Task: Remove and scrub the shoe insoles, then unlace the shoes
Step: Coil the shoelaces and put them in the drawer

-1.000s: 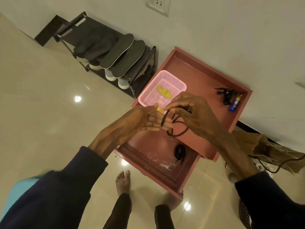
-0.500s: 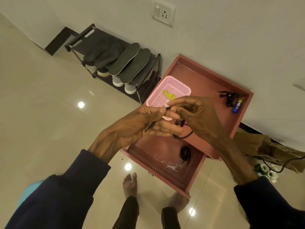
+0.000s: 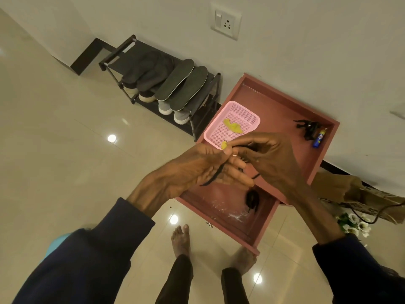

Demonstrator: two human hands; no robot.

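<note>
My left hand (image 3: 197,170) and my right hand (image 3: 271,159) meet above the pink cabinet top (image 3: 282,110), both holding one black shoelace (image 3: 213,177). The lace runs across my left fingers, and its tail hangs off the back of that hand. My right fingertips pinch the lace near my left thumb, with a loop showing below. A second, coiled black lace (image 3: 252,199) lies in the open drawer (image 3: 221,218). Two dark insoles (image 3: 182,84) lean on the black shoe rack (image 3: 206,102), with grey shoes (image 3: 173,111) under them.
A pink mesh basket (image 3: 245,113) holding yellow pieces sits on the cabinet top. A blue bottle (image 3: 318,138) and a black object (image 3: 308,128) lie at its far corner. My bare feet (image 3: 180,240) stand before the drawer. Brown bags and white flowers (image 3: 355,224) are on the right.
The loose loops of lace have been drawn in between my hands. My right hand rose to meet my left thumb, and the lace tail now drapes over my left hand.
</note>
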